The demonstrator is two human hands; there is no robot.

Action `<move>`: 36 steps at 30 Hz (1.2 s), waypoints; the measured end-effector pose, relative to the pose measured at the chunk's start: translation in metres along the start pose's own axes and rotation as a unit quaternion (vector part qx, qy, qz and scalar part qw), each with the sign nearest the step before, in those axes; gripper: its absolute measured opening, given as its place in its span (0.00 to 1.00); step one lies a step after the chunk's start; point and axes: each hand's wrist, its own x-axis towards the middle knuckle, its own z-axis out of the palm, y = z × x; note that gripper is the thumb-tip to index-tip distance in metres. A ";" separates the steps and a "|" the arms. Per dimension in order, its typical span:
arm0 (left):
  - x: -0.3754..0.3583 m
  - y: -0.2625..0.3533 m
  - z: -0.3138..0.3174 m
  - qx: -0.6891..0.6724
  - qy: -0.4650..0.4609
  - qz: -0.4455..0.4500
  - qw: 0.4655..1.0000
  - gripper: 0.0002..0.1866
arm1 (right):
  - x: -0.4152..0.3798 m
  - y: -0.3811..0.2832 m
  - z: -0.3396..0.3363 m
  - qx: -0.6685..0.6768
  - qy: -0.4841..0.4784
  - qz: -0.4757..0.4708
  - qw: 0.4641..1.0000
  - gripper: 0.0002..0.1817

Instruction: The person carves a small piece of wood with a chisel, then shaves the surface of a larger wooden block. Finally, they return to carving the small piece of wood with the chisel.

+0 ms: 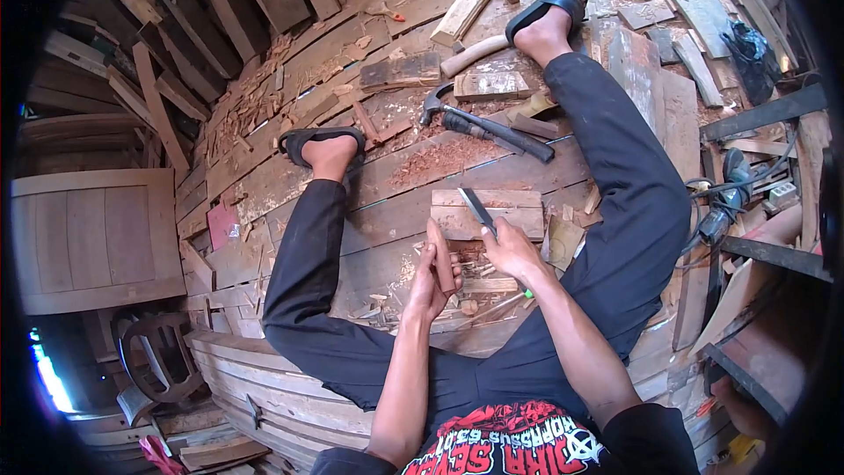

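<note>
Our left hand is curled round a wood piece, right hand closed on a blade. Claw hammer: 12 o'clock.

The black shirt at the bottom centre of the frame carries "SEVEN" in red and "63" in white, beside a white circled-A sign; its other lettering reads only uncertainly.

Plank flr w/ shavings (reddish), paneled door
</note>
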 end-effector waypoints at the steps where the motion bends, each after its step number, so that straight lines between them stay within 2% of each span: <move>1: 0.004 -0.003 -0.004 0.039 -0.016 0.001 0.999 0.23 | -0.001 -0.004 -0.002 0.004 -0.007 0.006 1.000 0.21; 3: 0.018 -0.013 -0.017 0.113 -0.047 0.004 0.992 0.25 | 0.000 -0.007 -0.005 -0.006 -0.034 0.006 0.999 0.22; 6: 0.030 -0.023 -0.022 0.181 -0.019 0.000 0.983 0.27 | -0.004 -0.003 0.000 -0.017 -0.025 -0.051 0.998 0.23; 10: 0.036 -0.027 -0.029 0.346 0.015 0.123 0.930 0.28 | -0.015 -0.002 0.003 -0.091 -0.056 -0.034 0.994 0.23; 11: 0.047 -0.029 -0.039 0.403 0.024 0.123 0.907 0.30 | -0.014 0.004 0.010 -0.100 -0.065 -0.034 0.992 0.23; 14: 0.048 -0.038 -0.031 0.486 0.061 0.324 0.810 0.31 | -0.022 -0.001 0.014 -0.126 -0.094 -0.029 0.987 0.24; 15: 0.047 -0.036 -0.029 0.472 0.055 0.281 0.834 0.33 | -0.025 -0.003 0.017 -0.133 -0.073 -0.032 0.988 0.24; 18: 0.017 -0.020 -0.008 0.506 0.050 0.241 0.827 0.26 | -0.027 -0.006 0.022 -0.154 -0.077 -0.023 0.985 0.24; 22: 0.031 -0.035 -0.019 0.484 0.044 0.342 0.805 0.28 | -0.022 -0.002 0.029 -0.143 -0.103 -0.054 0.983 0.23; 25: 0.036 -0.039 -0.022 0.477 0.059 0.328 0.813 0.25 | -0.024 -0.005 0.027 -0.163 -0.126 -0.064 0.976 0.22; 28: 0.038 -0.040 -0.023 0.500 0.069 0.337 0.795 0.23 | -0.029 -0.009 0.023 -0.196 -0.122 -0.073 0.970 0.23; 31: 0.037 -0.037 -0.017 0.486 0.071 0.342 0.801 0.21 | -0.036 -0.027 0.015 -0.193 -0.131 -0.026 0.972 0.24; 34: 0.023 -0.032 -0.004 0.487 0.083 0.319 0.809 0.20 | -0.037 -0.032 0.014 -0.212 -0.124 -0.022 0.969 0.24; 36: 0.021 -0.033 0.000 0.481 0.074 0.357 0.798 0.21 | -0.038 -0.036 0.013 -0.229 -0.127 -0.019 0.965 0.24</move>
